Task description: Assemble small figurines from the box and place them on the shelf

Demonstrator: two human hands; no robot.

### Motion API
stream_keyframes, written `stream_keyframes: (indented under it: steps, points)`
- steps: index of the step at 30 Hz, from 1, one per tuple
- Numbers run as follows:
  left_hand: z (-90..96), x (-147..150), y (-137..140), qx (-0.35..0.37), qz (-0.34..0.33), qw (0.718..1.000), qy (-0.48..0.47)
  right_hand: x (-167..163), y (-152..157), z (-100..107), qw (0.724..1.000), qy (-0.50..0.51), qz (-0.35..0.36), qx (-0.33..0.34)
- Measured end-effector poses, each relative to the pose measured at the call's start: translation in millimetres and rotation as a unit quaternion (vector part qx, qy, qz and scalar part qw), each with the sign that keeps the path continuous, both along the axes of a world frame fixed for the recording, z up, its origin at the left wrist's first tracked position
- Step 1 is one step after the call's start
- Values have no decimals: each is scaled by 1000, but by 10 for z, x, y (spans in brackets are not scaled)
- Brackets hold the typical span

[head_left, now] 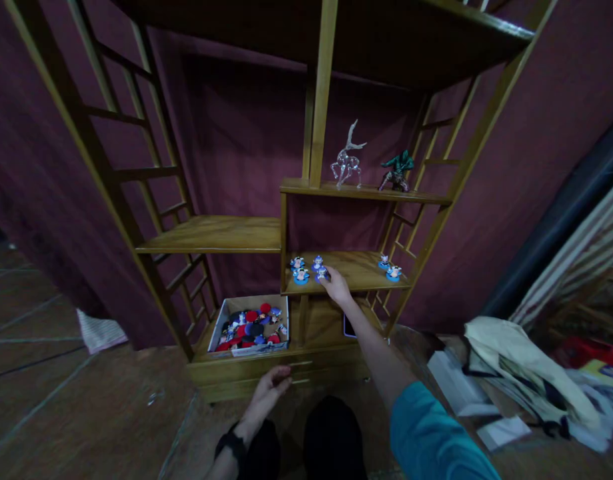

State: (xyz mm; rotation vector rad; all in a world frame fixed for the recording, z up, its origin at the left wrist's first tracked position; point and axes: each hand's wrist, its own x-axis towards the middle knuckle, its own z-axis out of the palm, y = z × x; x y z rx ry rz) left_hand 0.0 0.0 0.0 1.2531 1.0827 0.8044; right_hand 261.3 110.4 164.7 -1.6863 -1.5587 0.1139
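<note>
Near the front edge of the low shelf [354,265], at its left half, stood the front purple figure [320,274], a tiny, rounded thing in purple and blue with pale patches, too small to show finer detail. The person's right hand [337,287] was at its right side, fingertips against it; whether they were clamped on it could not be told. Just behind stood the rear purple figure [317,262], much alike in colour. To their left were two blue-and-white figures [300,275] with touches of black, the front one on a round, bright blue base. Well apart, at the shelf's right end, stood another pair [394,273], also on blue bases. The left hand [267,392] hung lower down, apart from the right, its fingers loosely curled with a gap to the thumb. It was near a box [249,304] full of jumbled red, black and blue pieces [256,329].
</note>
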Motion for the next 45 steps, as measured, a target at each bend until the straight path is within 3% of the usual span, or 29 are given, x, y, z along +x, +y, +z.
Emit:
stream_keyframes:
  steps: [9,13,15,17,20,22,25,28,30,32,34,37,40,43,45]
  points:
    - [-20,-22,2,44,-22,998,39,-41,-13,49,999,-22,-16,-19]
    - [-82,-86,-2,105,-39,988,108,-143,-234,-17,998,-5,-31,60]
    - [-85,-139,-20,144,-66,970,185,-282,-464,-185,990,21,-33,132]
    - [-50,-190,-32,178,-104,935,288,-477,-721,-460,988,45,22,146]
    - [84,-222,19,235,-180,872,390,-795,-1008,-982,981,88,161,60]
    - [210,-202,130,255,-189,835,449,-966,-1053,-1304,973,114,199,7]
    - [372,-140,414,273,-130,824,479,-1125,-886,-1626,971,138,190,-35]
    - [397,-121,782,242,-40,848,471,-1205,-556,-1780,976,138,163,-50]
    - [324,-159,1034,194,65,896,395,-1255,-319,-1847,977,128,160,-56]
    - [219,-235,1260,101,180,956,211,-1319,-95,-1916,978,113,164,-69]
    - [133,-350,1442,-11,269,963,2,-1397,116,-1987,977,98,167,-92]
    - [131,-608,1638,-127,322,908,-236,-1522,414,-2085,974,75,164,-137]
    - [248,-933,1784,-229,298,815,-440,-1639,687,-2162,972,62,147,-174]
    - [317,-1188,1902,-214,359,728,-544,-1769,901,-2221,966,51,166,-193]
    - [290,-1264,1962,-228,376,715,-543,-1875,989,-2250,960,35,187,-206]
